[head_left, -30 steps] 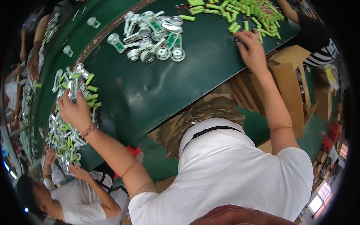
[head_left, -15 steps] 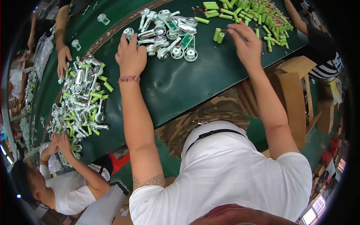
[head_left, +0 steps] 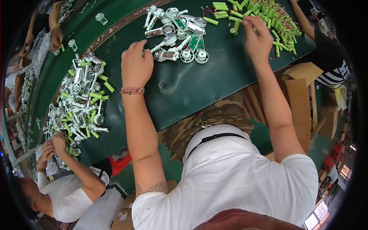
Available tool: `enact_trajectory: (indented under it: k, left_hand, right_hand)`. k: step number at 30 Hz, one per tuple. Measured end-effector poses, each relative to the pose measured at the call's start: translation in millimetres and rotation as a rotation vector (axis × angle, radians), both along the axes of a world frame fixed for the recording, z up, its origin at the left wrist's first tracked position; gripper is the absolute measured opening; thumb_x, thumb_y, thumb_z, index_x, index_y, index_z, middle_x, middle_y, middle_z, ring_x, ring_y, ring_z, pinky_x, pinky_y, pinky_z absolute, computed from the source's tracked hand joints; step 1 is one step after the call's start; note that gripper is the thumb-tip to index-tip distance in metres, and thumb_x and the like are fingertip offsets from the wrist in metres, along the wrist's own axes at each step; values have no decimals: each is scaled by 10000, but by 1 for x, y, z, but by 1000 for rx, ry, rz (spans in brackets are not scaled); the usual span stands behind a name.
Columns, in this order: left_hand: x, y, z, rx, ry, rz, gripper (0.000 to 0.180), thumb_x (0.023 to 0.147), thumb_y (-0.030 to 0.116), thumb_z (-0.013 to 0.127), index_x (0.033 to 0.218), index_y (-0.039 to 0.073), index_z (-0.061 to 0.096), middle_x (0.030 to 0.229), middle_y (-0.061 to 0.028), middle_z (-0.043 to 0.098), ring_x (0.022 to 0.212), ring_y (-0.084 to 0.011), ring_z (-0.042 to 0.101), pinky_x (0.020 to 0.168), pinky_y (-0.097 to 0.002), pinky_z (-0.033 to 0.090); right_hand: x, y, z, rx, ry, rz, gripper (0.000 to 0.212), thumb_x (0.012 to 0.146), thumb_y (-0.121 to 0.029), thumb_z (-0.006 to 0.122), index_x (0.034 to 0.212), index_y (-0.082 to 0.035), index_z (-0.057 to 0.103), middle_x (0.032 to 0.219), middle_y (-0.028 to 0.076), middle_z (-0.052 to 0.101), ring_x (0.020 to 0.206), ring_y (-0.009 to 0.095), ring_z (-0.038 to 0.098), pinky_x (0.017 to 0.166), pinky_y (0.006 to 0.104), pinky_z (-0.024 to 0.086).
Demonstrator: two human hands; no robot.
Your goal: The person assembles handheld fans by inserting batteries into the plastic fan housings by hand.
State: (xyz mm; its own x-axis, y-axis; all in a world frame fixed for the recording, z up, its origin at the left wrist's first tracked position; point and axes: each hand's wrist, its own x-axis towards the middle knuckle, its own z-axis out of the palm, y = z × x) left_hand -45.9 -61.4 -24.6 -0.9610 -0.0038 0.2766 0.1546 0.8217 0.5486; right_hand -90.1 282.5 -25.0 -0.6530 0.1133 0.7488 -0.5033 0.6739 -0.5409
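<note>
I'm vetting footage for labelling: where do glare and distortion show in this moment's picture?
Head view: pale sheen on the green tabletop; head view: the corners go black, and the worn brown strip bows, probably lens bending; head view: the window at lower right is blown out.

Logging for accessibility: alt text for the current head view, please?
A person's right hand is at the edge of green cylinders heaped on a green table; the left hand is beside white parts. A mixed pile lies at left.
</note>
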Motion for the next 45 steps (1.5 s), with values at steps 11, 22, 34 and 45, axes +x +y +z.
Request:
enact_trajectory:
  k: [11, 22, 34, 45]
  left_hand:
    - [15, -15, 3, -80, -129, -23, 439, 790, 159, 642, 1212, 57, 584, 1124, -153, 594, 1030, -351, 554, 920, -432, 441]
    - [8, -19, 24, 713, 111, 225, 369, 851, 104, 696, 1193, 10, 592, 1071, -148, 626, 886, -171, 623, 741, -284, 522]
    - [19, 13, 27, 1804, -168, -30, 305, 899, 114, 580, 1171, -15, 529, 893, -71, 586, 668, -135, 580, 451, -226, 421]
    - [32, 39, 41, 1849, -370, -226, 352, 976, 287, 453, 1202, 20, 488, 1067, -138, 603, 709, -199, 601, 630, -359, 508]
  right_hand:
    - [5, -11, 9, -598, -362, 114, 240, 843, -92, 728, 1052, 21, 688, 890, 19, 671, 779, 54, 590, 697, 184, 463]
    - [44, -46, 40, -853, -420, 448, 250, 873, -50, 674, 1104, 34, 630, 997, 119, 701, 935, 145, 654, 831, 241, 499]
    - [91, -94, 37, -1104, -837, 683, 167, 838, -15, 704, 985, 53, 661, 938, 137, 707, 779, 106, 646, 638, 207, 496]
    - [103, -107, 37, -294, -540, 530, 112, 817, 15, 722, 924, 39, 697, 867, 57, 704, 745, 82, 652, 661, 196, 523]
